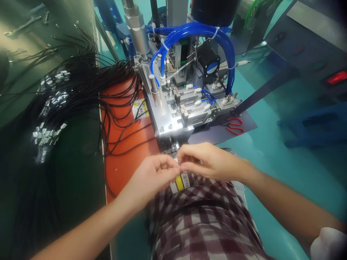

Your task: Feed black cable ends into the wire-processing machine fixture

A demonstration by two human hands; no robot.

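Note:
My left hand and my right hand meet fingertip to fingertip just in front of a small metal machine on the orange machine base. Both hands are pinched closed around something small between the fingers; it is too small and blurred to name. Below the hands a yellow and white label shows on the base's front edge. A big bundle of thin black cables with silvery metal ends lies to the left of the base, some strands trailing over the orange surface.
Blue air hoses arch over the machine. Red-handled scissors lie on a dark mat right of it. A yellow warning sticker sits on the orange base. Teal floor, a blue frame and a grey cabinet with a red light are at right.

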